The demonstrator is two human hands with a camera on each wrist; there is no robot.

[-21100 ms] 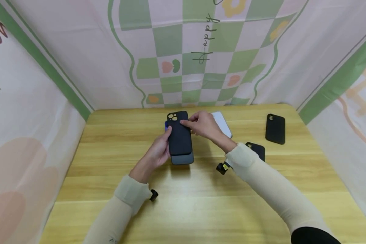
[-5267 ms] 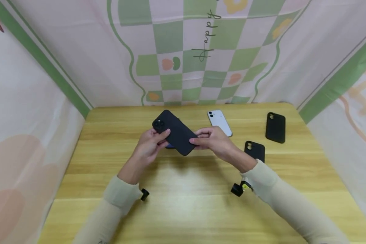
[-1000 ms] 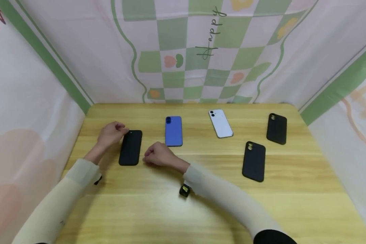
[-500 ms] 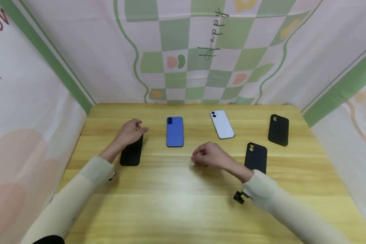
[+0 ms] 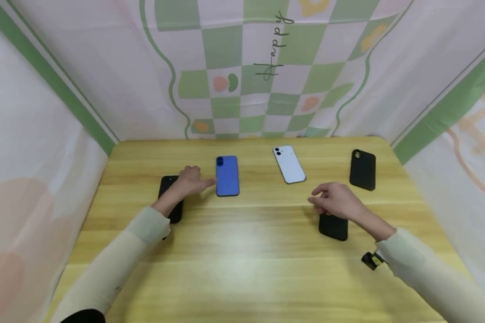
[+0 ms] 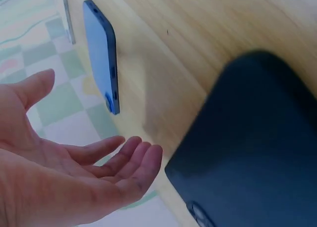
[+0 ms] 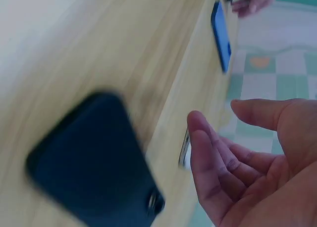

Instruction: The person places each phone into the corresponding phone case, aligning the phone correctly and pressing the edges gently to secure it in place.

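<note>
My left hand (image 5: 193,180) hovers with spread fingers between a black-cased phone (image 5: 179,211) and a blue phone (image 5: 228,177); the thumb tip is close to the blue phone's left edge. Nothing lies in the palm in the left wrist view, where the black-cased phone (image 6: 252,138) fills the right side. My right hand (image 5: 335,199) is over the top end of a black phone case (image 5: 333,228), hiding its camera cutout in the head view. Its fingers are loosely bent, thumb apart, and hold nothing; the right wrist view shows the case (image 7: 96,157) beside them.
A white phone (image 5: 289,165) lies back-up near the table's rear edge. Another black phone case (image 5: 363,170) lies at the back right. A patterned cloth (image 5: 258,103) hangs behind the wooden table (image 5: 234,269).
The black-cased phone, held in both hands about five seconds ago, now lies at the left. Since then my left hand moved rightward toward the blue phone, my right hand rightward over the near case.
</note>
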